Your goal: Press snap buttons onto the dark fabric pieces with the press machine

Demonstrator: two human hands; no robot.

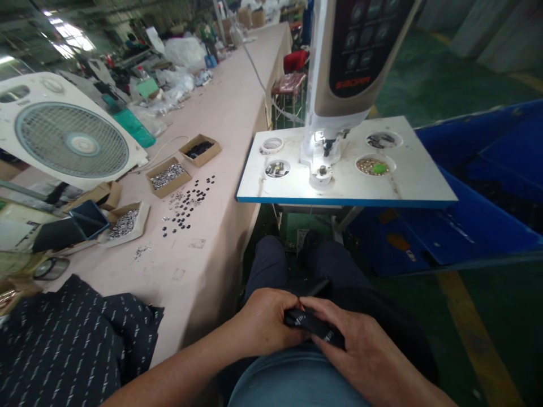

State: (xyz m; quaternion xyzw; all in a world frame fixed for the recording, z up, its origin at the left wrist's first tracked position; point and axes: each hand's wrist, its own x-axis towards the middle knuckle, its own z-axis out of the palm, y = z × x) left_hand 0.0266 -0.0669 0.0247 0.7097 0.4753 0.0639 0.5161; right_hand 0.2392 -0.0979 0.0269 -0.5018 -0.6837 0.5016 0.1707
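Observation:
Low over my lap, my left hand (pixel 271 319) and my right hand (pixel 352 333) both grip a dark piece of fabric with white lettering (pixel 316 327), folded into a narrow bundle. The fingers of both hands are wrapped round it, close together. Part of the fabric is hidden in my palms. In front of my knees stands a snap-fastening machine (pixel 324 141) on a white tabletop (pixel 407 175) with a blue edge. Its lamp lights the small die beneath the head. Cups of small fasteners (pixel 373 165) are set into that top.
On the long table (pixel 220 169) to the left lie boxes of metal snaps (pixel 167 176), loose black caps (pixel 186 209), a fan (pixel 78 135) and dark printed cloth (pixel 85 345). A blue bin (pixel 479 226) stands at right, a red stool (pixel 288 85) behind.

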